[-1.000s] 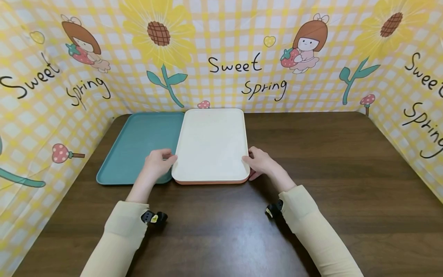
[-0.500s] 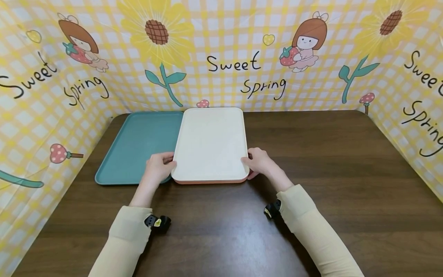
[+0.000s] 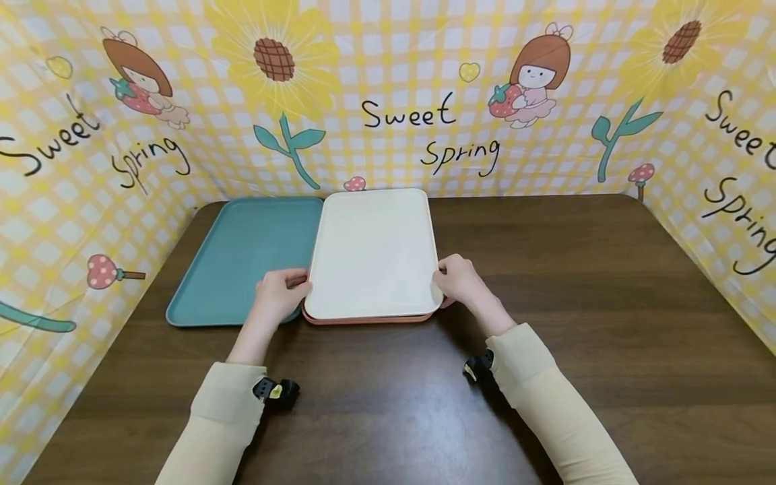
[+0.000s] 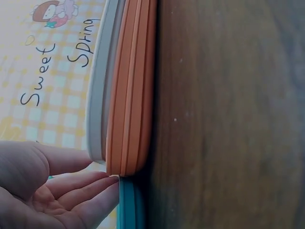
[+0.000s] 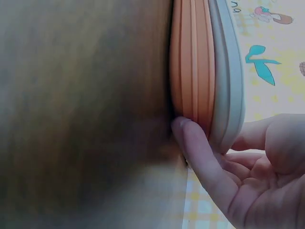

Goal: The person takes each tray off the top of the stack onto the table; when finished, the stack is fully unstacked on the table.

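Note:
A white rectangular tray lies on top of orange trays, its right front corner sitting slightly beyond theirs. My left hand holds the white tray's left edge near the front, thumb at its rim and fingers lower at the side of the stack. On the opposite edge, my right hand pinches the white tray between thumb and fingers. One fingertip of that hand reaches down along the orange trays' side. A narrow gap shows between white and orange in the left wrist view.
Left of the stack, a teal tray lies flat against it, partly under my left hand. The brown wooden table extends right and forward. A yellow checked cloth with flowers and lettering hangs behind and at both sides.
The white tray has shifted slightly right and toward me relative to the orange trays, exposing more of their left edge. My right hand has moved slightly right with it.

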Motion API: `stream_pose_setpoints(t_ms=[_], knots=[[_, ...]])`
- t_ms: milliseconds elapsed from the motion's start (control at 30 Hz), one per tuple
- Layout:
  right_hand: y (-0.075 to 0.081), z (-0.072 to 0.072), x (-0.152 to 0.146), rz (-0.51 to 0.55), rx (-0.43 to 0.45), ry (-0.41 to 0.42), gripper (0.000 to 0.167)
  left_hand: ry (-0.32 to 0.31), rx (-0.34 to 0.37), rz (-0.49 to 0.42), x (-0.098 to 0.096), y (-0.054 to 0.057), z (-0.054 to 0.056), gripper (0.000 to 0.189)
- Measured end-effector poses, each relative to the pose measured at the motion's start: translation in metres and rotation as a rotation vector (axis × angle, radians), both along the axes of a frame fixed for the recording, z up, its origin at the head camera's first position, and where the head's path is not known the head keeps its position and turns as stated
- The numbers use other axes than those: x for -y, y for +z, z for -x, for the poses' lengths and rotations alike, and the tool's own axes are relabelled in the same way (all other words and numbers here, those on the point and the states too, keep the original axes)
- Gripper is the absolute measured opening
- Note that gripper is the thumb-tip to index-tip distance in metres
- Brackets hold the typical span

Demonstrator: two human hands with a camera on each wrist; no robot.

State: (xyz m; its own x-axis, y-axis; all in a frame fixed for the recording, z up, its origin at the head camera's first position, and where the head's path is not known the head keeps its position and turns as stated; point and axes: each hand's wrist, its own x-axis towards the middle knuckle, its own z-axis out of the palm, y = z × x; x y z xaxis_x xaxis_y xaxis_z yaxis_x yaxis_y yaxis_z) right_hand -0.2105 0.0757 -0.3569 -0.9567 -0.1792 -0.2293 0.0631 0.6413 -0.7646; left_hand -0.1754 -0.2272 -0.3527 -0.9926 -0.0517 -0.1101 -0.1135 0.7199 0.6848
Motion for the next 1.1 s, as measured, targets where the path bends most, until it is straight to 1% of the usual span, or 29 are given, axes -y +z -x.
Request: stream_pose_setpoints(t_ms=[100,200,333,500,633,933,1033,1100], knots=[[0.002,0.001,-0.004,0.008,0.002,-0.019,0.027,-0.013,-0.006,0.012,0.0,0.0,0.002,0.042],[0.002,0.001,-0.005,0.005,-0.005,-0.025,0.026,-0.013,0.006,0.021,0.001,0.0,0.002,0.042],[0.002,0.002,-0.008,0.007,-0.027,-0.042,0.024,-0.015,0.021,0.013,0.001,0.002,0.002,0.042],[0.002,0.003,-0.012,0.026,-0.041,-0.061,0.025,-0.02,0.015,0.012,0.0,0.003,0.002,0.042],[0.002,0.002,-0.013,0.0,-0.059,-0.081,0.025,-0.022,0.001,0.021,0.0,0.003,0.002,0.041],[0.003,0.001,-0.014,-0.027,-0.059,-0.105,0.024,-0.027,-0.015,0.039,-0.002,-0.002,0.002,0.042],[0.003,0.0,-0.015,-0.041,-0.089,-0.107,0.023,-0.022,-0.026,0.05,-0.002,-0.003,0.002,0.041],[0.002,0.0,-0.017,-0.054,-0.124,-0.112,0.022,-0.016,-0.028,0.05,-0.001,-0.003,0.002,0.041]])
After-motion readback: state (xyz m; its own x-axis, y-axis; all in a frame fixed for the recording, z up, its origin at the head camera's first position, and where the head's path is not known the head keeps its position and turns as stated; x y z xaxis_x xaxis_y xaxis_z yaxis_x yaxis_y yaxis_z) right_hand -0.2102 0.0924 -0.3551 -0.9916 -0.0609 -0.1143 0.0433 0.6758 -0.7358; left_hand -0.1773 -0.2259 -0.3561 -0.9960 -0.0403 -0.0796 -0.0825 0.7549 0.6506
